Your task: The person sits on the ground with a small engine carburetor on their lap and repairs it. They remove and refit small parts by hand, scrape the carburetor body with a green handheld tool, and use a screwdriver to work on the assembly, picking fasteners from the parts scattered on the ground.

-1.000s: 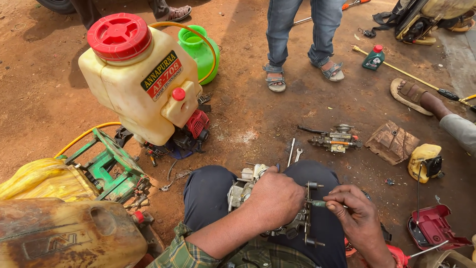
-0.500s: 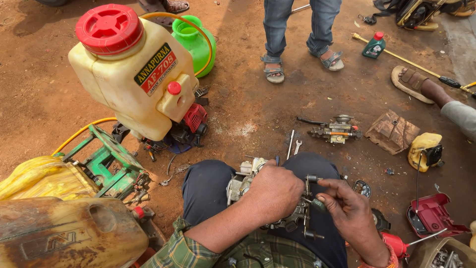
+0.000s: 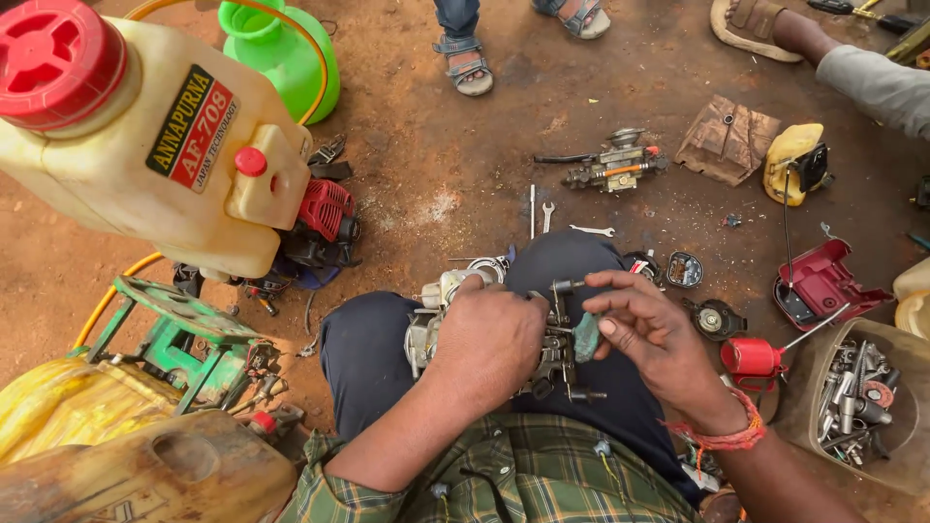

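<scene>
While a small metal engine assembly rests on the person's lap, the left hand clamps over its top, fingers closed around it, and the right hand pinches a small greenish part against its side. Spanners lie on the red dirt ground just beyond the knees, with a cream sprayer tank to the left.

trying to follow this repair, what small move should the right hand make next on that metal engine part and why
Probably press the small greenish piece against the metal engine part. The right hand pinches it at the part's side, while the left hand grips the part steady on the lap. Whether it already touches is unclear.
</scene>
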